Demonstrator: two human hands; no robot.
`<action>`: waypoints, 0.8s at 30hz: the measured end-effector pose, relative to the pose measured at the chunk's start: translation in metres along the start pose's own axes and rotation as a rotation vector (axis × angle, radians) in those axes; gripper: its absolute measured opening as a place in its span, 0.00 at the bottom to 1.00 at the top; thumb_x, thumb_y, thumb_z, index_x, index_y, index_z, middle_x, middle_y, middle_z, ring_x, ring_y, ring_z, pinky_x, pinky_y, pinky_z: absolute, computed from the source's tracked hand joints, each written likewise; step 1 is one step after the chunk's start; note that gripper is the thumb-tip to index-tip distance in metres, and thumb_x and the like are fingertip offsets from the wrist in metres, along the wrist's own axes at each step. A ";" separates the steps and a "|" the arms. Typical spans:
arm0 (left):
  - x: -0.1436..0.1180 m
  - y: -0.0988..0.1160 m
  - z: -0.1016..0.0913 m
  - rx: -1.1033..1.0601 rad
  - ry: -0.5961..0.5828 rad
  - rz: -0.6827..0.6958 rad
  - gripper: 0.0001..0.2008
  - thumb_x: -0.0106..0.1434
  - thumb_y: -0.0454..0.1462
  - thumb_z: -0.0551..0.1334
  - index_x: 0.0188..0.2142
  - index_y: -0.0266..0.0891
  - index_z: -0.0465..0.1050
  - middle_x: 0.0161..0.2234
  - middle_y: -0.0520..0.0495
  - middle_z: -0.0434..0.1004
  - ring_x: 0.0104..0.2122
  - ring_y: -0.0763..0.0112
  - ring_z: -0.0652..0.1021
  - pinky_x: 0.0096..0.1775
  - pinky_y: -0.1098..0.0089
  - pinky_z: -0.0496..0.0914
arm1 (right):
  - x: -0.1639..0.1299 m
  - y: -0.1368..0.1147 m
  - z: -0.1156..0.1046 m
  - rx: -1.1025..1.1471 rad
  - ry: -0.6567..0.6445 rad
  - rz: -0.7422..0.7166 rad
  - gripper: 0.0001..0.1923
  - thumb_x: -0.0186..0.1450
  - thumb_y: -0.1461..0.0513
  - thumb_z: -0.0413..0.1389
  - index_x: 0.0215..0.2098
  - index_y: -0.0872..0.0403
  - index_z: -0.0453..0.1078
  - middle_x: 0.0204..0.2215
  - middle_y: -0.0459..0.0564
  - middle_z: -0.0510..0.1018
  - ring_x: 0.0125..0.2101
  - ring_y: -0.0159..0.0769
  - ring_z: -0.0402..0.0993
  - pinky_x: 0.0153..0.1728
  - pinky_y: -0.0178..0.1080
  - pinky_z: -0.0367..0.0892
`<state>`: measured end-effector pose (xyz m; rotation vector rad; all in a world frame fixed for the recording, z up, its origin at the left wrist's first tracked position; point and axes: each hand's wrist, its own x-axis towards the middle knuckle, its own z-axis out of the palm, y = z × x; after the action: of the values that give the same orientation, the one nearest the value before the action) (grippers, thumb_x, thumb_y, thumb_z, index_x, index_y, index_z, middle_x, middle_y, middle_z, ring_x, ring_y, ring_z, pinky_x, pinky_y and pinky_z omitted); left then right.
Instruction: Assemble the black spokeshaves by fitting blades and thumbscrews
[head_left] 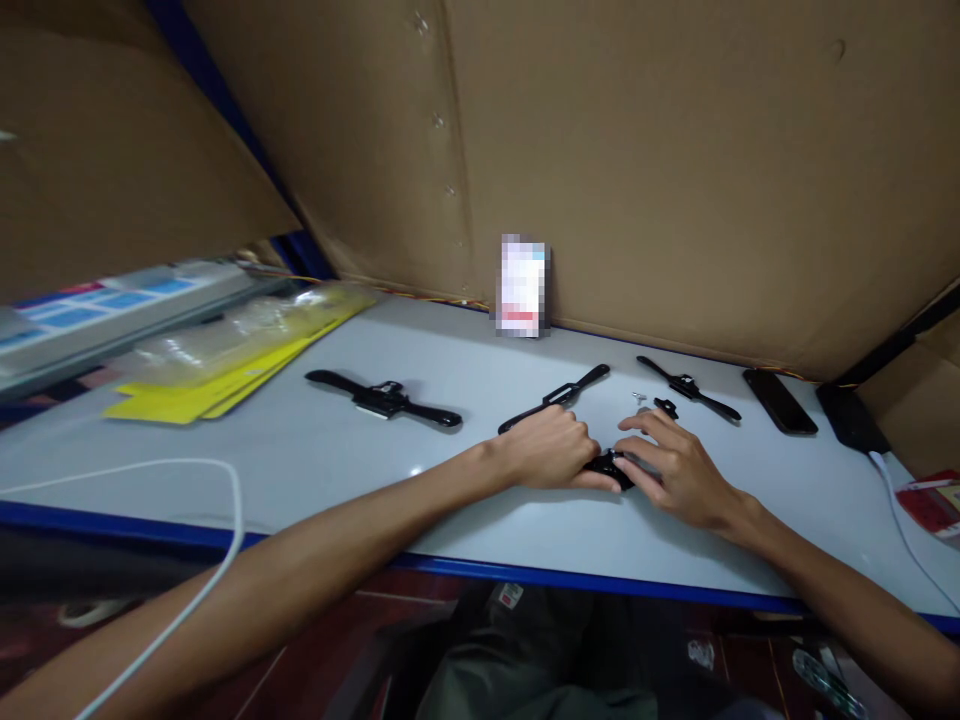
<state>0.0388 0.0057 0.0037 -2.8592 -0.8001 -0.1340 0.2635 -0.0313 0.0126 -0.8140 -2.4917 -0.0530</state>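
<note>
No writing can be read anywhere: the small card (523, 286) standing against the cardboard wall (675, 150) is blurred out, and the printed strip (112, 305) at the far left shows only blue and red patches, too small to make out.

Both hands meet over a small black watch (609, 466) lying on the white table (315, 450), near its front edge and a little right of centre. The left hand (553, 448) rests knuckles-up on the table with its fingers curled down, their tips pressing on the left end of the watch. The right hand (670, 462) lies just beside it, fingers bent and spread, its thumb and forefinger closed on the right end of the same watch. Most of the watch is hidden beneath the fingers; only a dark sliver shows between the two hands.

A loose black strap (556, 397) runs out from behind the left hand toward the wall. Just beyond the right hand's fingertips lie a tiny black part (666, 406) and a small silver piece (639, 398). Farther back sits another watch with straps (688, 388), and a third (382, 398) lies well to the left. Two dark flat phones (780, 401) (851, 418) lie at the right, a white cable (896, 510) leading from the nearer. Yellow sheets (202, 390) under clear bags (247, 325) sit at the left.
</note>
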 end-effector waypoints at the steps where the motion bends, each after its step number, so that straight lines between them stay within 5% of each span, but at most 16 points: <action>1: 0.000 0.000 0.000 -0.008 0.002 0.000 0.42 0.71 0.63 0.41 0.28 0.35 0.80 0.20 0.39 0.77 0.17 0.65 0.75 0.25 0.66 0.60 | 0.000 -0.001 -0.001 0.031 -0.010 -0.014 0.09 0.72 0.63 0.55 0.42 0.55 0.78 0.46 0.58 0.78 0.46 0.45 0.74 0.46 0.52 0.75; 8: 0.000 -0.001 0.004 -0.049 0.047 0.009 0.47 0.70 0.65 0.36 0.26 0.34 0.79 0.18 0.40 0.75 0.16 0.64 0.73 0.27 0.64 0.62 | 0.001 -0.002 -0.002 -0.003 0.028 0.007 0.13 0.72 0.63 0.55 0.30 0.55 0.77 0.44 0.59 0.79 0.44 0.46 0.74 0.43 0.52 0.75; 15: 0.000 -0.001 0.002 -0.025 0.021 0.004 0.43 0.71 0.63 0.40 0.28 0.36 0.80 0.19 0.42 0.75 0.16 0.67 0.73 0.26 0.65 0.61 | 0.000 -0.002 0.001 0.025 -0.003 -0.015 0.09 0.72 0.63 0.55 0.41 0.56 0.78 0.46 0.59 0.78 0.45 0.45 0.74 0.44 0.50 0.75; 24: 0.001 0.001 -0.002 0.012 -0.007 0.002 0.40 0.71 0.63 0.44 0.28 0.36 0.80 0.20 0.41 0.77 0.17 0.66 0.74 0.24 0.66 0.57 | 0.003 -0.002 -0.003 0.129 -0.002 -0.049 0.10 0.71 0.65 0.55 0.38 0.54 0.79 0.45 0.58 0.79 0.45 0.43 0.75 0.45 0.50 0.74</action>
<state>0.0402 0.0055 0.0059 -2.8506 -0.7963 -0.1186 0.2620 -0.0322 0.0171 -0.6998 -2.4879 0.0913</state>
